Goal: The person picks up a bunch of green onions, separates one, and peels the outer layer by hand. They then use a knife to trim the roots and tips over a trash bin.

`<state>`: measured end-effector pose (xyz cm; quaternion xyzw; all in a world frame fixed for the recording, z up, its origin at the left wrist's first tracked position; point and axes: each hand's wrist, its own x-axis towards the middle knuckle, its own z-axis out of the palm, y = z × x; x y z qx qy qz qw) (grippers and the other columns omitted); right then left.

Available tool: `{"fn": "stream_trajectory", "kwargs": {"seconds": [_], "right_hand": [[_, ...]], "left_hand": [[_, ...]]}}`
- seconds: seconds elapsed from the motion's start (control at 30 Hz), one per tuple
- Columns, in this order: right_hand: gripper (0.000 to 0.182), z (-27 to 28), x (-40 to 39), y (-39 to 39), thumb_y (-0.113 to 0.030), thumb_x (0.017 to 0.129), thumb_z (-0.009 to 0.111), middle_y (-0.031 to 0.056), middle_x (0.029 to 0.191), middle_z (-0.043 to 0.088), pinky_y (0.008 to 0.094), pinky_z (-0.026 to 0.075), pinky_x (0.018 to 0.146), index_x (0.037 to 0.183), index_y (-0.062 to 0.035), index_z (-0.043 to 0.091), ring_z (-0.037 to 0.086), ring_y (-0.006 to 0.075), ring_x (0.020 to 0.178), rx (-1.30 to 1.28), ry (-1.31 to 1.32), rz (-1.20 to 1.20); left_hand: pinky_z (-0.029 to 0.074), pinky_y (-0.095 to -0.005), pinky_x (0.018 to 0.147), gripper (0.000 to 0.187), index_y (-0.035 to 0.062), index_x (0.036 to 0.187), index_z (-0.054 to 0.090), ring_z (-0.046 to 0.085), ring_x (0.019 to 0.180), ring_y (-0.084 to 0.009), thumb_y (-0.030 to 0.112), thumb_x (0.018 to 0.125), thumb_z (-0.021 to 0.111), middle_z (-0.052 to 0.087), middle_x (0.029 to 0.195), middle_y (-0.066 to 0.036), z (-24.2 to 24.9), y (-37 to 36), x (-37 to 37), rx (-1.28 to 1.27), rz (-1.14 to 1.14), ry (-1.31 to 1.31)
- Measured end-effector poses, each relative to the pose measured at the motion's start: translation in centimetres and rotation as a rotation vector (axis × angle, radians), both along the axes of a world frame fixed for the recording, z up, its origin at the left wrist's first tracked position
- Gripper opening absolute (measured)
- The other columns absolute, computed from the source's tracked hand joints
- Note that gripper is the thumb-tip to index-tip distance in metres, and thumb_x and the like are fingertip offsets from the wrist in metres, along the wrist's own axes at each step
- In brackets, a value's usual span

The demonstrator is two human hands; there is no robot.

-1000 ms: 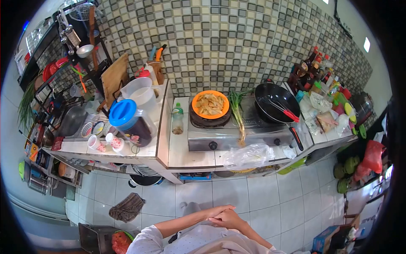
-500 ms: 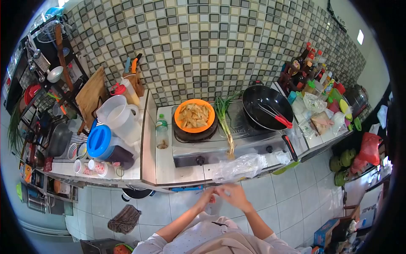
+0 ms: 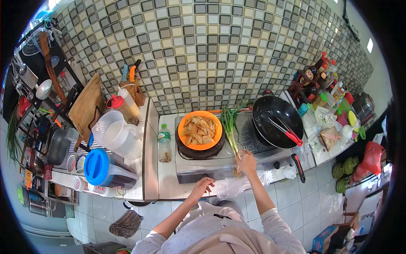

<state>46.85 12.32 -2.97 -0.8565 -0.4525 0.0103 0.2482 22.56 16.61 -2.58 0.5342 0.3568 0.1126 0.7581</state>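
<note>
The scallions [image 3: 229, 127] lie on the stove [image 3: 249, 137] between the plate [image 3: 180, 132] and the wok [image 3: 269, 111], long axis running far to near, leaves far, roots near, overhanging the stove's near edge. The right grip [image 3: 247, 161] is nearer: it touches the stalks from the right, just above the roots; whether it is closed round them I cannot tell. The left grip [image 3: 204, 186], loosely curled with nothing visible in it, sits near-left, apart. Bare stove-top leaves room right, toward the wok; the plate crowds the left.
</note>
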Motion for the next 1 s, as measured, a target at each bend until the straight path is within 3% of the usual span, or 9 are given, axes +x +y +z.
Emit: {"fn": "stream_trajectory", "kwargs": {"seconds": [0.43, 0.53, 0.67, 0.83, 1.0], "right_hand": [[0.02, -3.2, 3.2, 1.0, -0.026, 0.071, 0.061, 0.0116, 0.076, 0.059, 0.0402, 0.045, 0.061, 0.079, -0.0079, 0.062, 0.058, 0.0303, 0.07, 0.021, 0.268, 0.042], [0.019, -3.4, 3.4, 1.1, -0.026, 0.07, 0.064, 0.01, 0.072, 0.062, 0.0362, 0.047, 0.058, 0.08, -0.0099, 0.065, 0.061, 0.0255, 0.067, -0.001, 0.244, 0.045], [0.018, -3.2, 3.6, 1.1, -0.025, 0.071, 0.061, 0.0111, 0.074, 0.06, 0.0397, 0.046, 0.058, 0.078, -0.0085, 0.062, 0.059, 0.0297, 0.066, 0.005, 0.286, 0.062], [0.018, -4.5, 3.8, 0.7, -0.019, 0.071, 0.064, 0.0106, 0.072, 0.059, 0.0338, 0.045, 0.055, 0.083, -0.006, 0.063, 0.059, 0.0231, 0.062, 0.251, 0.411, 0.072], [0.019, -5.5, 4.0, 0.0, -0.014, 0.071, 0.065, 0.0106, 0.072, 0.059, 0.0306, 0.045, 0.055, 0.087, -0.004, 0.063, 0.058, 0.0208, 0.06, 0.335, 0.466, 0.068]], "left_hand": [[0.036, -0.0219, 0.06, 0.03, 0.0108, 0.094, 0.057, 0.052, 0.067, -0.0087, 0.037, 0.084, 0.045, 0.058, 0.084, -0.001, -0.4, -0.3, 4.1, -0.068, 0.132, 0.039], [0.036, -0.0214, 0.059, 0.029, 0.0108, 0.095, 0.057, 0.052, 0.067, -0.0086, 0.036, 0.086, 0.045, 0.057, 0.084, -0.001, -0.2, -0.5, 5.5, -0.064, 0.106, 0.015], [0.035, -0.0208, 0.059, 0.028, 0.0106, 0.095, 0.056, 0.052, 0.067, -0.0082, 0.035, 0.087, 0.045, 0.057, 0.084, 0.0, -0.4, -0.3, 6.6, -0.052, 0.095, 0.026], [0.038, -0.0221, 0.062, 0.029, 0.0092, 0.096, 0.057, 0.052, 0.068, -0.0091, 0.034, 0.086, 0.046, 0.056, 0.082, 0.0, 0.3, 0.0, 7.3, 0.008, 0.108, 0.022], [0.037, -0.0214, 0.059, 0.029, 0.0085, 0.096, 0.057, 0.051, 0.067, -0.0079, 0.033, 0.086, 0.046, 0.057, 0.083, -0.001, 1.2, 0.4, 8.3, 0.115, 0.162, -0.056]]}}
